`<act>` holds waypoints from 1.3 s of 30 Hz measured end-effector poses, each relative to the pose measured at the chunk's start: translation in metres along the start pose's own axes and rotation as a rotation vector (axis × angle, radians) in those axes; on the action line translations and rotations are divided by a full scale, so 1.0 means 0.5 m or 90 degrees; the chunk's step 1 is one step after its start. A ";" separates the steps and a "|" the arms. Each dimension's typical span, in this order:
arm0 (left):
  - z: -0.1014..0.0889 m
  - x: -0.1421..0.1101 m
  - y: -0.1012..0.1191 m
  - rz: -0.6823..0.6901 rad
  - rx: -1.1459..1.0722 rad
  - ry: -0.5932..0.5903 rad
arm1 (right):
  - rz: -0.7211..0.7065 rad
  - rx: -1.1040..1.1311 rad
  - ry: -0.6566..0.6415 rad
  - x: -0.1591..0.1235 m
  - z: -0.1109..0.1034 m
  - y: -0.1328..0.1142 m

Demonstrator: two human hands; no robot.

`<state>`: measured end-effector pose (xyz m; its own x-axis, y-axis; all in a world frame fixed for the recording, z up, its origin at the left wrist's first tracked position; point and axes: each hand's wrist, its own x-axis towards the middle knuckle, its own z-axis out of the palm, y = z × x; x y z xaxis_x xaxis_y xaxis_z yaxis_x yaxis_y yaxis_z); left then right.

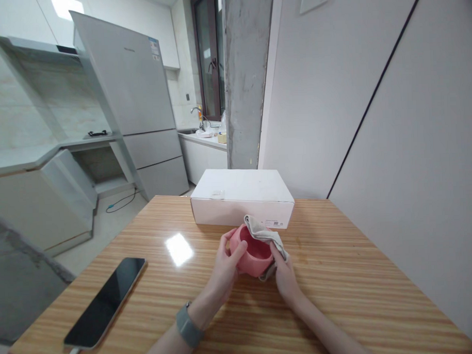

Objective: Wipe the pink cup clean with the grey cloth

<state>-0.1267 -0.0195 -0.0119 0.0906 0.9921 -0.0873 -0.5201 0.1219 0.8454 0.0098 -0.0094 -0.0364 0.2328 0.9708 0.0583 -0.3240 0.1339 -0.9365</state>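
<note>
A pink bowl is held just above the wooden table, tilted so its opening faces me. My left hand grips its left side, thumb over the rim. My right hand presses a grey cloth against the bowl's right rim; the cloth drapes over the rim and down under my fingers. A grey band sits on my left wrist.
A white flat box lies right behind the bowl. A dark phone with a cable lies near the table's left front edge. A wall runs along the right. Beyond the table are a fridge, counters and a sink.
</note>
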 end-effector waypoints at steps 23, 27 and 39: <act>-0.006 -0.010 0.022 -0.144 -0.047 -0.110 | 0.006 0.005 -0.021 0.014 -0.001 -0.034; 0.010 -0.020 0.016 -0.073 -0.079 -0.085 | -0.032 -0.001 0.011 0.001 0.003 -0.030; -0.013 -0.019 0.038 -0.229 0.018 -0.254 | -0.023 -0.014 -0.001 0.023 -0.017 -0.027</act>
<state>-0.1427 -0.0262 0.0015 0.5774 0.7984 -0.1709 -0.3746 0.4450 0.8134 0.0245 -0.0015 -0.0260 0.2428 0.9657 0.0919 -0.2950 0.1638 -0.9414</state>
